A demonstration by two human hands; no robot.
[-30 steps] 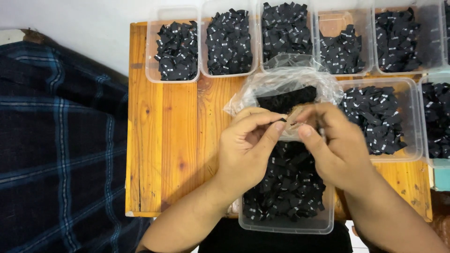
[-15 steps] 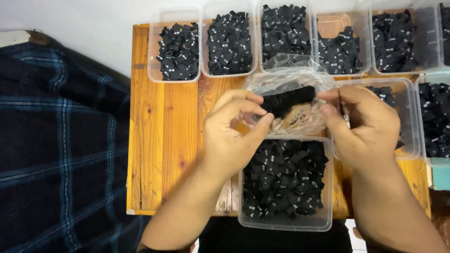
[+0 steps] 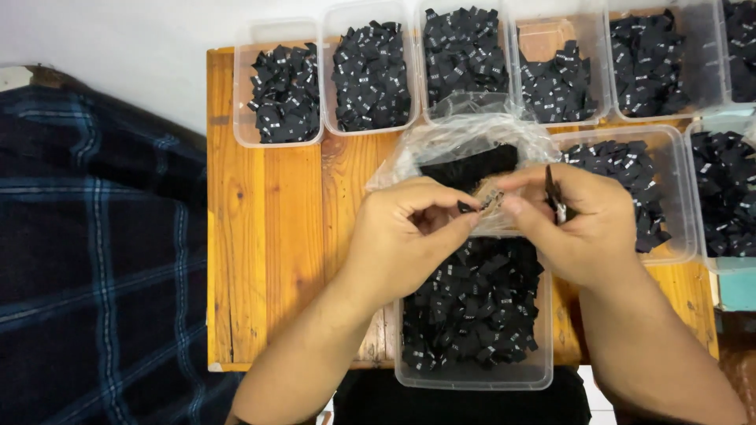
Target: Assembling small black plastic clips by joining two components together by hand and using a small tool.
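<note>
Head view: left hand fingertips pinch a small black label against the right hand, which seems to grip dark scissors, above a clear bag and a label-filled clear tub on the wooden table.

Small black fabric label pinched at fingertip level, clear crumpled plastic bag of black labels just behind, open clear tub of loose black labels directly beneath.
</note>
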